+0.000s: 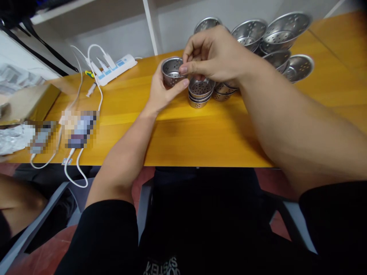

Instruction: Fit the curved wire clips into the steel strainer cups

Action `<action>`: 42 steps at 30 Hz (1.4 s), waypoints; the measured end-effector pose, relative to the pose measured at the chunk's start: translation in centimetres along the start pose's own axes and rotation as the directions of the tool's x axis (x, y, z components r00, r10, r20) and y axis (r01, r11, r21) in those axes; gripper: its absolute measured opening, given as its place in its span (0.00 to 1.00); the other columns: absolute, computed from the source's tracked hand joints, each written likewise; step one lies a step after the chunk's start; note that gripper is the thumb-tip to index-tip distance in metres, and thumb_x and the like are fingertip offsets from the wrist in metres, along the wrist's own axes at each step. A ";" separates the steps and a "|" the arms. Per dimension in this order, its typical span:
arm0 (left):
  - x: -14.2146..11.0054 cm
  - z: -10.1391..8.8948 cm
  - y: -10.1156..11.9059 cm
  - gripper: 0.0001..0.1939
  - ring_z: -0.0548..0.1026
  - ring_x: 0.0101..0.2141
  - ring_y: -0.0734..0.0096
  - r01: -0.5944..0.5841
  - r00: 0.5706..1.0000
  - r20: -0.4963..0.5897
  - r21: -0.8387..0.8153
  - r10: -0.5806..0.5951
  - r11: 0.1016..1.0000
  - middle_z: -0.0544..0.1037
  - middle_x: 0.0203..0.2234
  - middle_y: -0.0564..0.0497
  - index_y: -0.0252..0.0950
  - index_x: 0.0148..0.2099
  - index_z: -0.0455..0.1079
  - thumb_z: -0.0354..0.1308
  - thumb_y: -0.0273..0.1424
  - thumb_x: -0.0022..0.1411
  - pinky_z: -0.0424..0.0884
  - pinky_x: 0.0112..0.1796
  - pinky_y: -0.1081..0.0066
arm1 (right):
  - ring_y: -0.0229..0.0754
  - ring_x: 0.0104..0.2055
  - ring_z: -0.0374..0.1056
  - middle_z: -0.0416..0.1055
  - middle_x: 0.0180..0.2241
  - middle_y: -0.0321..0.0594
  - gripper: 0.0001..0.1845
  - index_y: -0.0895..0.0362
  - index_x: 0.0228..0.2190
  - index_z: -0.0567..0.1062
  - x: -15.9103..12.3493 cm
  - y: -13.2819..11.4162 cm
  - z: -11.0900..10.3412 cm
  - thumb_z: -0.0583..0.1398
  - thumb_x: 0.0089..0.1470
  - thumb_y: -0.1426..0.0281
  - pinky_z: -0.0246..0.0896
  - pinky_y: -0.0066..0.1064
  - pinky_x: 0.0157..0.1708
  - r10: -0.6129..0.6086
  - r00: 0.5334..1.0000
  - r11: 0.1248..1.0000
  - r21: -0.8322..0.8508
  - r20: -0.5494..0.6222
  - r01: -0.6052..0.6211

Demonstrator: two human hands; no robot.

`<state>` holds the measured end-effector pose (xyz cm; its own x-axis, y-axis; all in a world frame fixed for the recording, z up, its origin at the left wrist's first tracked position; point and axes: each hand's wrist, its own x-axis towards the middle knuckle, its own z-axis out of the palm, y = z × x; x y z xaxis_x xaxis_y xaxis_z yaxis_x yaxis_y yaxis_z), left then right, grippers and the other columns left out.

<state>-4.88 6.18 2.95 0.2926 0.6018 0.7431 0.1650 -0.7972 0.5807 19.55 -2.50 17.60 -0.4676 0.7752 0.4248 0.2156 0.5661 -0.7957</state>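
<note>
My left hand (163, 88) is wrapped round a small perforated metal cup (172, 68), tilted slightly with its mouth toward me. Close over that cup's right rim is my right hand (208, 53), thumb and fingers pinched together; whatever they hold, if anything, is too small or hidden to make out. Just below my right hand stands a short stack of similar perforated cups (200, 93). Another stack (223, 91) is beside it, partly covered by my right wrist. Larger perforated metal bowls (249, 32) sit behind my right forearm.
The wooden table (183, 141) meets a white shelf unit (123, 34) at the back. A white power strip (116, 70) with plugs lies at the left, its cables (100, 95) running to two blurred phones (83, 130). A cardboard box (31, 101) is farther left; a person's arm (20, 198) shows at the edge.
</note>
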 end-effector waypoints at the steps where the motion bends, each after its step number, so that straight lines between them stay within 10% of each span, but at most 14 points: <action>1: 0.1 0.0 0.6 0.47 0.89 0.66 0.43 0.005 1.000 -0.008 0.029 -0.005 1.000 0.88 0.66 0.46 0.61 0.73 0.74 0.71 0.81 0.67 0.88 0.71 0.39 | 0.45 0.22 0.71 0.77 0.22 0.31 0.12 0.43 0.28 0.79 0.1 0.1 0.1 0.77 0.49 0.67 0.64 0.42 0.27 -0.007 1.000 1.000 -0.003 -0.009 0.007; 8: 0.4 0.2 3.4 0.54 0.87 0.65 0.43 0.032 0.999 -0.026 0.081 -0.030 0.996 0.86 0.64 0.43 0.54 0.70 0.72 0.68 0.87 0.61 0.83 0.71 0.42 | 0.48 0.26 0.74 0.82 0.26 0.37 0.12 0.42 0.27 0.82 0.5 0.5 0.2 0.79 0.47 0.62 0.66 0.46 0.30 -0.040 0.999 0.997 -0.072 -0.025 0.038; 18: 0.3 -0.1 1.6 0.51 0.87 0.64 0.43 -0.018 1.000 -0.015 0.071 0.019 0.997 0.86 0.63 0.43 0.55 0.71 0.73 0.71 0.84 0.63 0.83 0.71 0.42 | 0.48 0.29 0.71 0.81 0.27 0.39 0.12 0.41 0.25 0.83 0.3 0.2 0.7 0.78 0.42 0.54 0.67 0.48 0.36 -0.086 0.995 0.996 -0.039 -0.042 0.084; 31: 0.6 -0.2 2.3 0.55 0.87 0.65 0.42 0.035 0.999 -0.031 0.103 -0.032 0.994 0.86 0.65 0.43 0.55 0.73 0.71 0.64 0.88 0.63 0.82 0.71 0.42 | 0.49 0.47 0.83 0.92 0.58 0.39 0.20 0.38 0.53 0.90 -0.9 -0.8 -0.4 0.67 0.60 0.61 0.74 0.45 0.50 -0.191 0.981 0.935 -0.308 -0.028 0.174; 42: 0.4 -0.6 1.4 0.41 0.87 0.64 0.45 0.022 0.995 -0.094 0.084 -0.014 0.996 0.88 0.65 0.48 0.62 0.71 0.73 0.75 0.74 0.68 0.83 0.70 0.41 | 0.53 0.53 0.82 0.88 0.55 0.42 0.15 0.35 0.42 0.93 -0.8 0.4 -1.1 0.68 0.57 0.64 0.74 0.48 0.58 -0.253 0.967 0.898 -0.369 0.011 0.239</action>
<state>-5.06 5.31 4.28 0.2003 0.6151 0.7626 0.2505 -0.7847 0.5671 20.96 -2.53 17.41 -0.5160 0.6035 0.6079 0.3983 0.7973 -0.4535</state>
